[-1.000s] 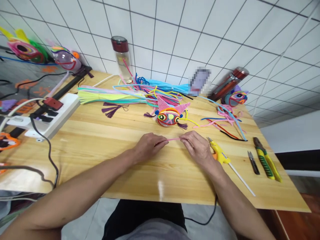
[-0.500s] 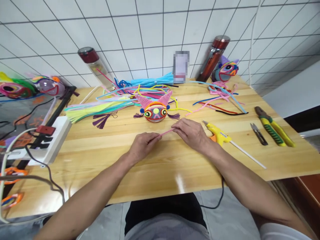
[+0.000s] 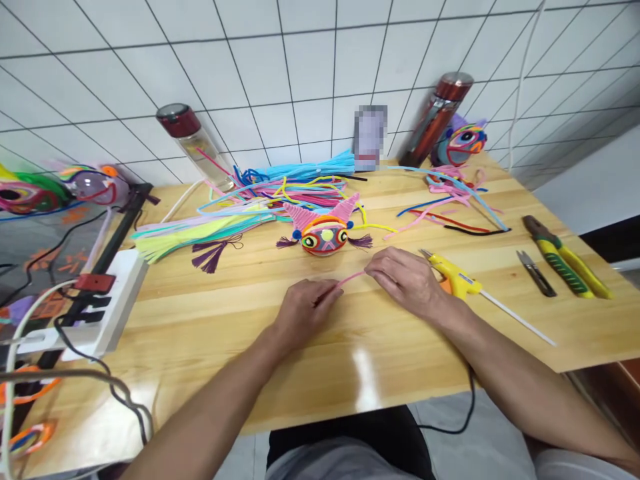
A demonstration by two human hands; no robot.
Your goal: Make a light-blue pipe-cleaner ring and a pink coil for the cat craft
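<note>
A short pink pipe cleaner (image 3: 351, 277) stretches between my two hands over the wooden table. My left hand (image 3: 307, 308) pinches its left end, and my right hand (image 3: 403, 279) pinches the right end. Just beyond them sits a round, colourful figure (image 3: 325, 240) with pink horns, ringed eyes and purple tassels at its sides. By my right wrist lies a yellow glue gun (image 3: 456, 273) with a white glue stick in its back. A loose purple tassel (image 3: 213, 257) rests left of the figure.
Bundles of pipe cleaners (image 3: 305, 177) lie along the back. Small snips (image 3: 536, 273) and pliers (image 3: 565, 257) are at right. Two bottles, a glass one (image 3: 200, 147) and a red one (image 3: 437, 120), stand by the wall. A power strip (image 3: 113, 303) with cables occupies the left.
The view has shifted slightly, so most things appear a little lower and further right. Both hands still hold the pink pipe cleaner, which now looks slightly bowed.
</note>
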